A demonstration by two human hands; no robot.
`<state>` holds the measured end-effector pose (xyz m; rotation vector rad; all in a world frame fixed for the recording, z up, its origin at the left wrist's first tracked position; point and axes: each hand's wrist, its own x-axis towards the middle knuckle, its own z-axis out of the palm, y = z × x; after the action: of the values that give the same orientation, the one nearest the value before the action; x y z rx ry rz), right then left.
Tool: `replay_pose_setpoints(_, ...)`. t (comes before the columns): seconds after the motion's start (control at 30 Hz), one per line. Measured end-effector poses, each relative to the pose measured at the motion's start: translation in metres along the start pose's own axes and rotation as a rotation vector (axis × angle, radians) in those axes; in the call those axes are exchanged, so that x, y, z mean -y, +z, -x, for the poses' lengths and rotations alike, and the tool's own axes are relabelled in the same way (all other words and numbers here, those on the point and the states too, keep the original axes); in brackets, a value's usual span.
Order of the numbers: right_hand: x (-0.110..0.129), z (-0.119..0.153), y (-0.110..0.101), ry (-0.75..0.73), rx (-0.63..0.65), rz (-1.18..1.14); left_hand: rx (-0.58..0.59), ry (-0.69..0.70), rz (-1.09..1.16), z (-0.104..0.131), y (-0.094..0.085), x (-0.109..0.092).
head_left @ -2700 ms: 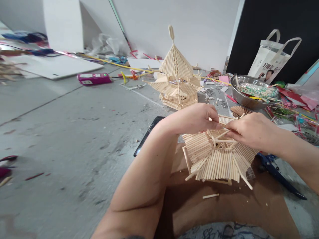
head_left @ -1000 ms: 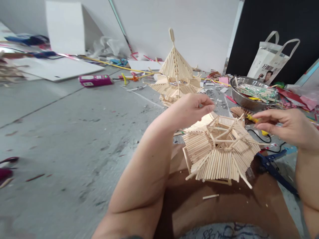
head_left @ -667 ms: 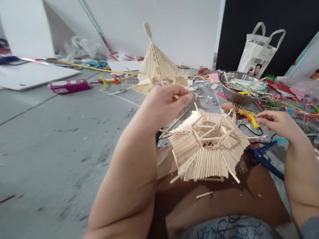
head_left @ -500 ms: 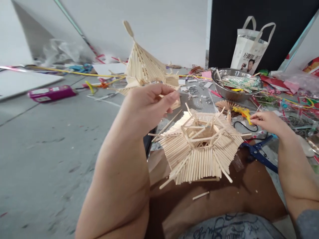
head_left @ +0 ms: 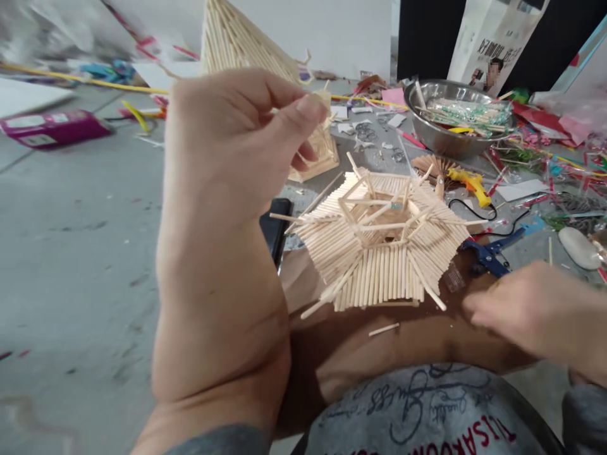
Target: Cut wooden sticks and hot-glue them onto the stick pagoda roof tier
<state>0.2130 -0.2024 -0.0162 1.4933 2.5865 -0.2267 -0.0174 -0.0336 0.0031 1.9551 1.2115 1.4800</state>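
My left hand [head_left: 246, 139] is raised at left centre with thumb and index finger pinched together. What is between the fingertips, if anything, I cannot make out against the pale sticks behind. Below and right of it, a six-sided roof-like model of thin wooden sticks [head_left: 379, 272] rests on brown board over my lap, with an open stick frame on top. My right hand [head_left: 535, 309] is low at the right, smeared by motion, near blue-handled pliers [head_left: 490, 253]. A yellow glue gun [head_left: 469, 183] lies on the floor beyond. One loose stick [head_left: 384, 330] lies before the model.
Behind my left hand stands a pointed stick roof [head_left: 241, 44], partly hidden. A steel bowl [head_left: 455, 142] holds wrapped sticks, with a paper bag [head_left: 497, 44] behind it. A purple bottle-like object [head_left: 54, 129] lies at left. A black flat object [head_left: 277, 230] sits beside the model.
My right hand has left the glue gun and come down toward my lap. My left hand stays raised, its fingers still pinched. The view has tipped downward.
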Motion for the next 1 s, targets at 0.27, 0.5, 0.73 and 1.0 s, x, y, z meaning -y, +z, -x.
replay_pose_setpoints(0.27, 0.081, -0.06, 0.066, -0.262, 0.104, 0.033, 0.048, 0.123, 0.101, 0.002, -0.005, 0.0)
replay_pose_setpoints(0.5, 0.086, -0.078, 0.067, -0.214, 0.273, 0.037, 0.068, 0.027, 0.096, 0.007, -0.009, -0.008)
replay_pose_setpoints(0.73, 0.067, -0.01, -0.005, -0.302, 0.146, 0.002, 0.119, 0.009, -0.002, 0.007, -0.015, -0.012)
replay_pose_setpoints(1.0, 0.007, -0.015, -0.071, -0.037, -0.221, -0.137, 0.22, 0.027, -0.053, 0.007, -0.017, -0.011)
